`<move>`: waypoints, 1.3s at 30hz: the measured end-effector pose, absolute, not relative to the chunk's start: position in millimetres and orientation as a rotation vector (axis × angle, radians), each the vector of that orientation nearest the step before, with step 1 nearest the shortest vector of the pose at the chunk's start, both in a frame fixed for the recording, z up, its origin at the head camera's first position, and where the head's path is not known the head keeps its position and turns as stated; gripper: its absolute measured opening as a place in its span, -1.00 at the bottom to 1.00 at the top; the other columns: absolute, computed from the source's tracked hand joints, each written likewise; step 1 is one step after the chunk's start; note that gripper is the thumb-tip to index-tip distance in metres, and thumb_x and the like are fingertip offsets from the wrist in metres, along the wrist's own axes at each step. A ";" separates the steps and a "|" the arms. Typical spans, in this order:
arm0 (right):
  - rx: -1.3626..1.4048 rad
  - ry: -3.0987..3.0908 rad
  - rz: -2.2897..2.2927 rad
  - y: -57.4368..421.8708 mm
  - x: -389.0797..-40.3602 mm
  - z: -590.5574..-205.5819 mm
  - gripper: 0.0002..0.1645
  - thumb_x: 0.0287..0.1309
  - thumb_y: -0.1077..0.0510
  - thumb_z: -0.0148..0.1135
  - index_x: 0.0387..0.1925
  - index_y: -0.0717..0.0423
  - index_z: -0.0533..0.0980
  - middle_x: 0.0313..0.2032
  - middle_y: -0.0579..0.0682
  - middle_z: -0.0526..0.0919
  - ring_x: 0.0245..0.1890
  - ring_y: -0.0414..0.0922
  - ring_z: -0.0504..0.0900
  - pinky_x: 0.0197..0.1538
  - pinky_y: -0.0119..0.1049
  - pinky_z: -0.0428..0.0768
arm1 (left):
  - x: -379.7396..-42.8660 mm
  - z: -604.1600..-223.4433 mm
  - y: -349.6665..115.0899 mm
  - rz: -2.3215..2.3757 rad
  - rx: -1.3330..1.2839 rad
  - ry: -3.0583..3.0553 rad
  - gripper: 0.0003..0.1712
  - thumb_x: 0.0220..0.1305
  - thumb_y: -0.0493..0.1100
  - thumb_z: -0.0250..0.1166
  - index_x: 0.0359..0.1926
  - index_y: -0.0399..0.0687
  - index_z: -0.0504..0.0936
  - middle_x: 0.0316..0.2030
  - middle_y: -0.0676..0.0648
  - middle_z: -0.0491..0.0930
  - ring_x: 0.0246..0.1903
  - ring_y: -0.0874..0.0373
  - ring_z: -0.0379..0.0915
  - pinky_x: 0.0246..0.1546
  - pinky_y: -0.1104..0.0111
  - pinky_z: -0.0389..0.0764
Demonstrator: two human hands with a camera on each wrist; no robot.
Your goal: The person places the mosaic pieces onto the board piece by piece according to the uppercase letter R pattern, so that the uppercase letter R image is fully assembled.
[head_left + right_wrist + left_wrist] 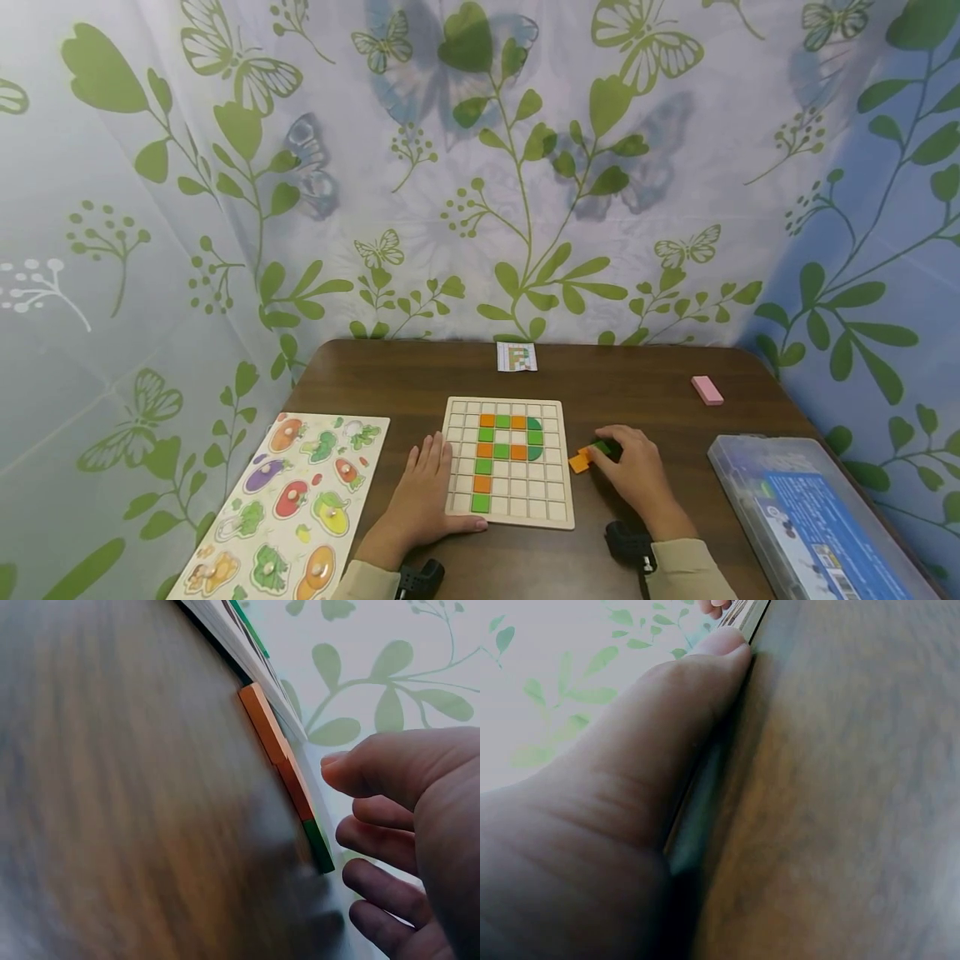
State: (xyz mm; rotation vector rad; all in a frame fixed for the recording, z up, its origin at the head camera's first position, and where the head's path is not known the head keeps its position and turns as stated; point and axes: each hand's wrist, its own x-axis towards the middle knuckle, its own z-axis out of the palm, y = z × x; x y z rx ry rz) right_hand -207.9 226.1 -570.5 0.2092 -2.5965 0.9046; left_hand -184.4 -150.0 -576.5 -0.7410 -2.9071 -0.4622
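Note:
A wooden grid board (536, 504) lies on the table, with orange and green square tiles (483, 467) set in its cells in the shape of a letter P. Dark green rounded pieces (536, 452) form the curve of the P. My left hand (423, 496) rests flat along the board's left side, thumb stretched along its lower edge. Right of the board, loose orange tiles (262, 720) and a green tile (318, 846) lie on the table. Over these my right hand (637, 471) hovers, thumb and fingers bent and apart, with nothing between them in the right wrist view.
A vegetable knob puzzle (300, 533) lies at the left. At the back is a small pattern card (517, 357). A pink block (707, 390) sits back right, above a clear plastic case (817, 517). A leaf-print curtain (480, 183) hangs behind the table (630, 383).

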 end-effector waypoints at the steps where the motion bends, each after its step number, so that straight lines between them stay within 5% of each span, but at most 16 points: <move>1: 0.217 -2.595 0.903 227.1 -208.2 -570.8 -0.60 0.17 0.19 0.60 0.00 0.27 0.72 0.01 0.21 0.72 0.04 0.22 0.62 0.13 0.29 0.58 | -184.5 -576.6 -150.0 -0.453 -0.740 -2.916 0.61 -0.02 0.79 0.22 0.58 -0.48 0.12 0.57 -0.48 -0.01 0.55 -0.36 -0.08 0.48 -0.22 0.02; 20: 0.329 -2.617 0.994 231.4 -207.4 -577.5 -0.54 0.09 0.33 0.56 0.08 0.23 0.71 0.11 0.15 0.71 0.20 0.23 0.55 0.26 0.32 0.46 | -186.0 -576.7 -149.1 -0.397 -0.705 -2.975 0.63 -0.03 0.83 0.15 0.61 -0.41 0.08 0.60 -0.42 -0.04 0.58 -0.31 -0.13 0.51 -0.17 -0.05; 39: 0.391 -2.580 0.990 231.5 -208.4 -583.9 -0.62 0.02 0.39 0.54 -0.05 0.18 0.77 0.04 0.05 0.75 0.14 0.18 0.57 0.19 0.29 0.50 | -185.2 -577.6 -150.1 -0.444 -0.704 -2.971 0.62 -0.03 0.81 0.19 0.61 -0.41 0.08 0.60 -0.42 -0.05 0.58 -0.31 -0.14 0.51 -0.17 -0.06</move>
